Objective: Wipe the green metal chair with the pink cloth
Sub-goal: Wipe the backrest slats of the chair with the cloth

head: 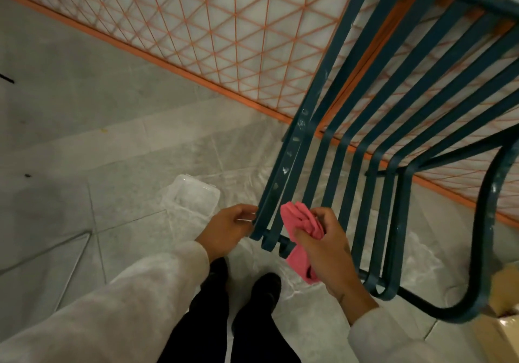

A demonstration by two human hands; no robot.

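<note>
The wiping seems to be at the seat's front edge: the left hand [230, 229] grips the outermost slat of the green metal chair [293, 152], the right hand [323, 247] clutches the bunched pink cloth [302, 222] against neighbouring slats, which probably call for lengthwise strokes next

pink cloth [302, 222], dark green slatted chair [365, 126], orange diamond-mesh fence [224, 34]

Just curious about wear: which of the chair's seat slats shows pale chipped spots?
The outermost slat on the left, which the left hand grips near its end; the others look evenly green.
</note>
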